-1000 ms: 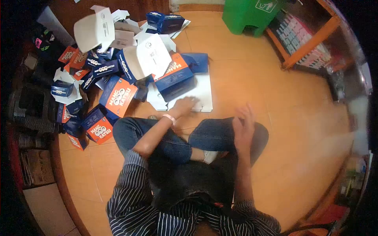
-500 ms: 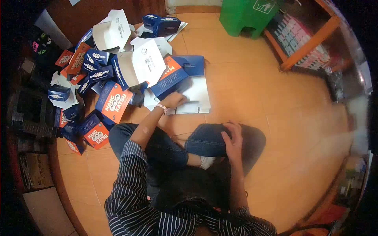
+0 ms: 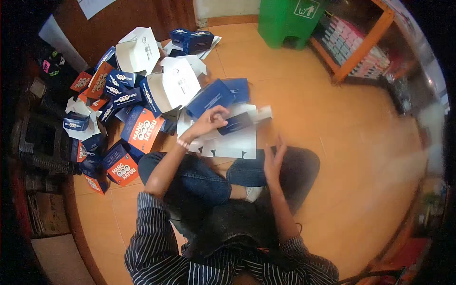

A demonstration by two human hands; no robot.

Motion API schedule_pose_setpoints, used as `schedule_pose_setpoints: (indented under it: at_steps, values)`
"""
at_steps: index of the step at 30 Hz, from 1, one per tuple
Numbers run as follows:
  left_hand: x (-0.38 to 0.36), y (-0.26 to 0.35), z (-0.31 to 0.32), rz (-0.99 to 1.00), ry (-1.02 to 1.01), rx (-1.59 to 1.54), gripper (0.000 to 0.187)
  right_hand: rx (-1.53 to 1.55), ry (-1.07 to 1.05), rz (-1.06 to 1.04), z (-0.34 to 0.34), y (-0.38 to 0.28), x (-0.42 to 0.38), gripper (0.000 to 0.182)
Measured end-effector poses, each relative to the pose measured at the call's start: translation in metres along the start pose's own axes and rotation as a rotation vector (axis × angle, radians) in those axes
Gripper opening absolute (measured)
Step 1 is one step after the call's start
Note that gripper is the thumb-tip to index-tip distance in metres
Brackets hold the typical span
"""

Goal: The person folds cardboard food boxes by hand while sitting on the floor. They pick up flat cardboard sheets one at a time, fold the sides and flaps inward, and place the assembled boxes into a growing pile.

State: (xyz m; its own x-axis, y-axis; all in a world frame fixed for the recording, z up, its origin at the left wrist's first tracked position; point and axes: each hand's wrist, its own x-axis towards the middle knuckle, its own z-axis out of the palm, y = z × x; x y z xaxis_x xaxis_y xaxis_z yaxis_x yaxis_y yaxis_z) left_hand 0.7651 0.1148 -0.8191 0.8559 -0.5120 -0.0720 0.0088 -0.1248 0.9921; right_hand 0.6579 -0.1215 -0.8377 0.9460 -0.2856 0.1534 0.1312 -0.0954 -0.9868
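My left hand (image 3: 208, 121) is curled at the edge of a dark blue and white flat carton (image 3: 236, 124), with thumb and fingers closed on it. The carton is tilted up over white flat sheets (image 3: 223, 146) on the floor, and its right end is blurred. Above my right knee, my right hand (image 3: 275, 161) has its fingers apart and holds nothing. A folded blue carton (image 3: 209, 98) rests just beyond my left hand, beside a large open box (image 3: 178, 84) with a white inside.
Many blue and orange boxes (image 3: 142, 129) are heaped on the floor at the left. A green bin (image 3: 287, 23) stands at the back, near a wooden shelf (image 3: 365, 42) with stacked packets. A brown box (image 3: 50, 211) lies at lower left.
My left hand has lifted the blue and white carton off the flat sheets. My right hand has shifted slightly left. The view has tilted, and the sheets appear nearer my legs.
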Motion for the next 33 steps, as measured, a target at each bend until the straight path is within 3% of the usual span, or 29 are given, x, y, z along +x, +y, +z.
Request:
schedule_pose_setpoints:
  at_steps: [2, 3, 5, 7, 9, 11, 13, 15, 18, 19, 20, 21, 22, 23, 26, 29, 31, 33]
  values:
    - [-0.017, 0.016, 0.021, 0.152, 0.068, 0.100, 0.027, -0.072, 0.088, -0.237, -0.001, -0.015, 0.016, 0.042]
    - [-0.027, 0.026, 0.034, 0.180, 0.086, 0.127, 0.026, -0.077, 0.091, -0.237, 0.000, -0.021, 0.025, 0.042]
    - [-0.047, 0.052, 0.054, 0.050, 0.110, 0.036, 0.024, -0.084, -0.138, -0.401, 0.003, -0.047, 0.038, 0.036]
    - [-0.056, 0.063, 0.061, 0.039, 0.149, 0.027, 0.028, 0.041, -0.226, -0.332, 0.007, -0.070, 0.040, 0.031]
    - [-0.063, 0.066, 0.067, 0.064, 0.179, -0.118, 0.036, -0.448, -0.460, -0.633, 0.006, -0.082, 0.044, 0.023]
    - [-0.069, 0.069, 0.066, 0.035, 0.186, -0.115, 0.041, -0.474, -0.556, -0.615, 0.007, -0.089, 0.040, 0.017]
    - [-0.072, 0.068, 0.066, 0.056, 0.123, -0.097, 0.042, -0.536, -0.835, -0.561, 0.004, -0.084, 0.040, 0.018]
    - [-0.073, 0.070, 0.066, 0.070, 0.133, -0.099, 0.039, -0.460, -0.849, -0.499, 0.004, -0.084, 0.037, 0.014]
    - [-0.087, 0.095, 0.065, 0.167, 0.288, 0.321, 0.037, -0.288, -0.663, -0.409, 0.004, -0.077, 0.032, 0.010]
    - [-0.090, 0.101, 0.066, 0.169, 0.288, 0.326, 0.037, -0.279, -0.491, -0.365, 0.004, -0.078, 0.033, 0.010]
    - [-0.094, 0.105, 0.070, 0.325, 0.634, 0.531, 0.038, -0.270, -0.318, -0.319, 0.003, -0.080, 0.033, 0.012]
    - [-0.099, 0.106, 0.076, 0.481, 0.982, 0.731, 0.040, -0.269, -0.313, -0.321, 0.002, -0.082, 0.031, 0.012]
    - [-0.101, 0.087, 0.083, 0.470, 1.151, 0.742, 0.040, -0.224, -0.210, -0.327, 0.002, -0.088, 0.027, 0.013]
    - [-0.097, 0.083, 0.091, 0.596, 1.212, 0.705, 0.038, -0.177, -0.106, -0.331, 0.003, -0.094, 0.023, 0.014]
    - [-0.078, 0.081, 0.101, 0.509, 1.046, 0.711, 0.043, -0.143, -0.110, -0.349, 0.001, -0.113, 0.007, 0.016]
    - [-0.064, 0.100, 0.106, 0.416, 1.098, 0.605, 0.044, -0.087, -0.077, -0.405, -0.001, -0.113, 0.006, 0.018]
    - [-0.059, 0.100, 0.110, 0.426, 1.098, 0.749, 0.048, -0.057, -0.059, -0.457, -0.004, -0.108, 0.005, 0.020]
    - [-0.056, 0.091, 0.118, 0.584, 1.318, 0.678, 0.052, -0.134, 0.058, -0.483, -0.002, -0.107, 0.008, 0.024]
